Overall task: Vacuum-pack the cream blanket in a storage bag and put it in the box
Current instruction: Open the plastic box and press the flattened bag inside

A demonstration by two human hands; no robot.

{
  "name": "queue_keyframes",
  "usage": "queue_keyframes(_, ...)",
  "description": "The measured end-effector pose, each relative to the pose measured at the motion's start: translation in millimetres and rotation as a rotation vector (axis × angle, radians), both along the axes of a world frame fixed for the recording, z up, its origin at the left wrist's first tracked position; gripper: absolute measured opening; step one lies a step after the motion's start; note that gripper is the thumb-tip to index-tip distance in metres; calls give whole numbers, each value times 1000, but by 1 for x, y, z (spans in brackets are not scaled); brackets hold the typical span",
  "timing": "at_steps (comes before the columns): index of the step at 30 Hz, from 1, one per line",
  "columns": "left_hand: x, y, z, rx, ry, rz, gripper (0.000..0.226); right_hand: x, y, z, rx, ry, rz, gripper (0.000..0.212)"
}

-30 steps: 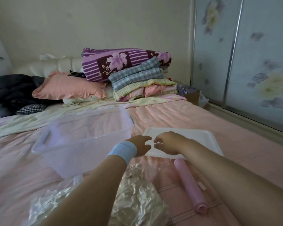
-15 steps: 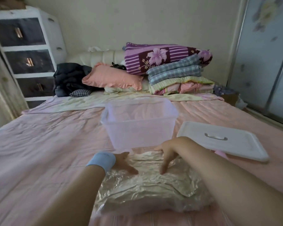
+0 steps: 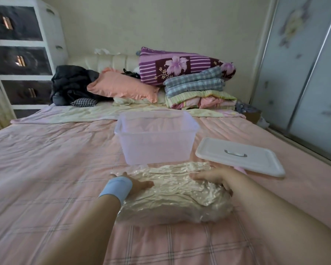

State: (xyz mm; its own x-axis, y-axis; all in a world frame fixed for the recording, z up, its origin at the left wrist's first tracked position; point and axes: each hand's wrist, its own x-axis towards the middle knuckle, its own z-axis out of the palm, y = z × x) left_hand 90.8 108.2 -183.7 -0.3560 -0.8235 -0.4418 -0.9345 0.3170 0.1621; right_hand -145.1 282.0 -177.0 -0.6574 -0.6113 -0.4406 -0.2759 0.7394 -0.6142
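Since the frame half a second earlier, both hands have been moved outward from the middle of the far edge of the storage bag [image 3: 172,196] to its two ends.

The left hand [image 3: 139,185], with a blue wristband [image 3: 116,188] at the wrist, is laid on the left end with its fingers spread flat on the plastic. No closed grip is seen there. The right hand [image 3: 211,176] is set over the far right corner, its fingers nearly straight along the top and its thumb down the near side. It cannot be told whether a firm hold has been taken.

The cream blanket [image 3: 180,213] is seen inside the bag as a compact, crinkled bundle. It lies on the bed [image 3: 46,169] directly in front of the person.

The spacing of the hands is judged to suit a two-ended lift, since a stiff, slippery pack is better balanced from both ends.

The box [image 3: 157,150] stands open just beyond the bag, so only a short forward transfer is needed. The lid [image 3: 256,165] lies handle-up to the right of the box, out of the loading path but within reach for closing.

Packing is judged complete. Lifting the pack into the box is not yet done.
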Motion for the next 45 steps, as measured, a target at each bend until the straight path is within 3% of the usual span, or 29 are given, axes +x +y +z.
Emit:
queue_keyframes(2, 6, 1, -7, 49, 84, 68, 125, 10, 12, -1, -9, -87, 35, 115)
queue_keyframes(4, 16, 0, -11, 87, 171, 130, 132, 20, 23, 5, -40, -93, 56, 102)
queue_keyframes(10, 45, 8, -4, 78, 497, 219, 118, 23, 35, -4, -311, -96, -35, 121)
queue_keyframes(17, 58, 9, 59, -83, 926, 237, 96, 31, 29, 67, -630, 48, -24, 83)
queue_keyframes(19, 55, 1, 95, -122, 1023, 224, 89, 25, 20, 96, -712, 116, -28, 83)
queue_keyframes(28, 0, -65, 196, -401, 1103, 131, 99, -22, -59, 181, -998, 219, -36, 104)
queue_keyframes(32, -50, -130, 206, -444, 993, 180, 97, -68, -128, 182, -927, 255, -25, 105)
queue_keyframes(34, -77, -169, 198, -355, 809, 175, 97, -97, -168, 167, -812, 233, -27, 103)
queue_keyframes(39, -105, -214, 147, -179, 389, 69, 85, -131, -220, 112, -505, 312, 5, 72)
queue_keyframes(42, -114, -224, 138, -149, 228, 54, 80, -135, -228, 104, -381, 339, -12, 91)
queue_keyframes(45, -122, -220, 153, -183, 51, -3, 76, -129, -228, 117, -222, 520, 59, 83)
